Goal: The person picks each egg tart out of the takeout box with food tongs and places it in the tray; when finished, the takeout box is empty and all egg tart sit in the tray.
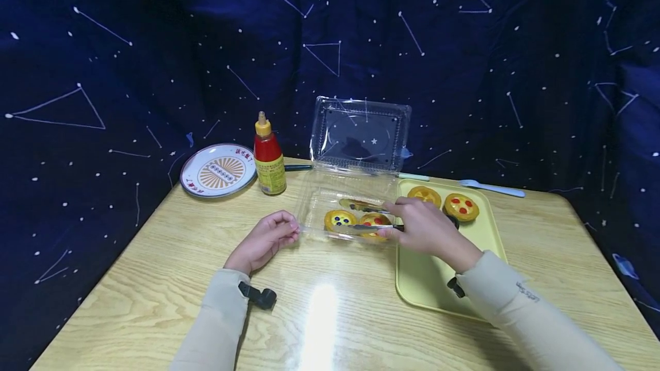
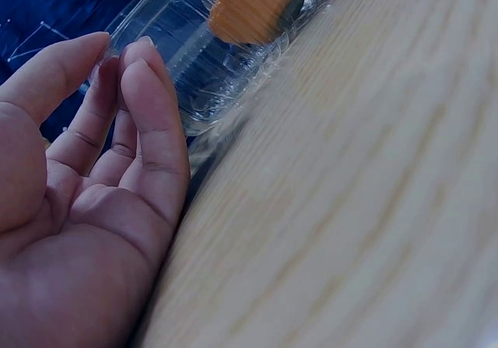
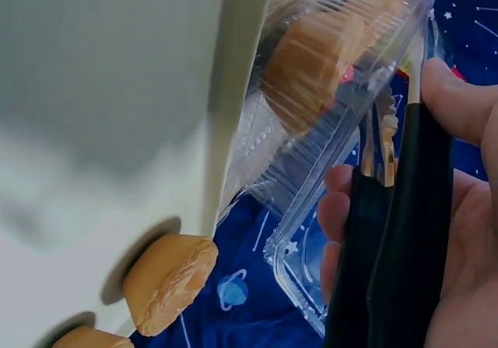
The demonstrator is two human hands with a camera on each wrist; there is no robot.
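My left hand (image 1: 265, 239) pinches the near left rim of a clear plastic clamshell box (image 1: 309, 210) between thumb and fingertips. Two egg tarts lie inside the box: one with blue dots (image 1: 338, 218) and one with red dots (image 1: 372, 220). In my right hand (image 1: 425, 228) is a pair of tongs (image 3: 412, 223) with black handles and metal ends. The tong arms are spread apart over the box, overlapping the tarts in the head view. In the right wrist view, the thumb lies along one handle and the fingers curl round the other.
A yellow tray (image 1: 438, 285) right of the box carries two more tarts, one with red dots (image 1: 461, 207) and a plainer one (image 1: 424, 194). The box's lid (image 1: 361, 130) stands raised behind. A red sauce bottle (image 1: 270, 165), a plate (image 1: 219, 170) and a blue fork (image 1: 492, 188) are farther back.
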